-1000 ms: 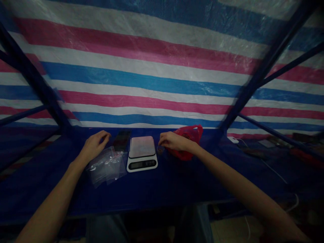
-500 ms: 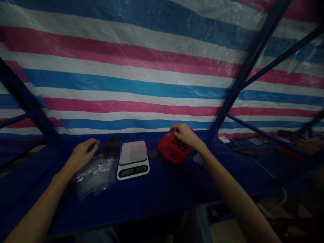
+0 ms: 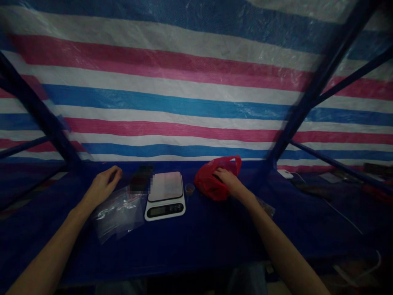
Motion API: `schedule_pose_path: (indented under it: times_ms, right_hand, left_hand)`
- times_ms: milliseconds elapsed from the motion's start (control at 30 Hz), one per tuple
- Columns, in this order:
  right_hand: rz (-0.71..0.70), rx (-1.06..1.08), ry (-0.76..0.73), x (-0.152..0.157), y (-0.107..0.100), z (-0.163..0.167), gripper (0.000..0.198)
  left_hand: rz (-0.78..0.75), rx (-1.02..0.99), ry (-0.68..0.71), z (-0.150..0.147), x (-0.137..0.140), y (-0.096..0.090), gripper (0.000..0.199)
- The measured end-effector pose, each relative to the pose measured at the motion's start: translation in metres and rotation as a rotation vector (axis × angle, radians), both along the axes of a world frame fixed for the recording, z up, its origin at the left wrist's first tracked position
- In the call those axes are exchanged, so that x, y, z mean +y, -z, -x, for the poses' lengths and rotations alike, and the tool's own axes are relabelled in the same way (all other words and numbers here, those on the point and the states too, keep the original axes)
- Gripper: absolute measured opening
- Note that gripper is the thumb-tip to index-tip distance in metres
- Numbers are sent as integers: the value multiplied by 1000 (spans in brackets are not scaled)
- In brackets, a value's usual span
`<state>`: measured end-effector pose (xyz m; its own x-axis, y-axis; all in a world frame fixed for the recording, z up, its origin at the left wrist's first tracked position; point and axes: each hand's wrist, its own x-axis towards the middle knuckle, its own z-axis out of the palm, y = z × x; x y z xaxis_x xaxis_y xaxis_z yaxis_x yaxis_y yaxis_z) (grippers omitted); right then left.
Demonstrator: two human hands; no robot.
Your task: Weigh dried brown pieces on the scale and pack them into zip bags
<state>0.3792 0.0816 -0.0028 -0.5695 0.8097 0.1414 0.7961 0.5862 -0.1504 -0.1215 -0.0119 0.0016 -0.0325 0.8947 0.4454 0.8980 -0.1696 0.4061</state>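
Note:
My left hand point(image 3: 102, 185) hangs just above a spread of clear zip bags point(image 3: 118, 217). Its fingers are loosely curved, thumb apart, holding nothing. In front of it is a dark, partly pixelated object point(image 3: 140, 178). A white digital kitchen scale point(image 3: 166, 196) stands in the middle, its plate bare. Between the scale and a red plastic bag point(image 3: 208, 180) sits a small clear cup point(image 3: 189, 189) with something brownish in it. My right hand point(image 3: 229, 182) reaches into the mouth of the red bag, where its fingertips are hidden.
Another clear bag point(image 3: 266, 208) with brownish contents lies beside my right forearm. Blue metal posts point(image 3: 310, 102) rise at both sides, before a striped plastic sheet point(image 3: 172, 78). A white adapter point(image 3: 285, 174) with a cable lies at right on the blue table point(image 3: 172, 250).
My right hand has gone from above the red bag's opening down into it, and the bag's handle now stands up. My left hand keeps its place. The view has shifted slightly.

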Motion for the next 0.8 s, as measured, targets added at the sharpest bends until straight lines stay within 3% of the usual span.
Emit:
schedule_pose_path:
  times_ms: [200, 500, 800]
  right_hand:
    - [-55, 19, 8, -5, 1, 3, 36]
    - [-85, 287, -55, -2, 7, 0, 26]
    - [-148, 412, 13, 7, -4, -3, 20]
  left_hand:
    - [-26, -39, -10, 2, -2, 0, 32]
    - [-8, -33, 4, 1, 0, 3, 32]
    - [-19, -49, 27, -5, -2, 2, 30]
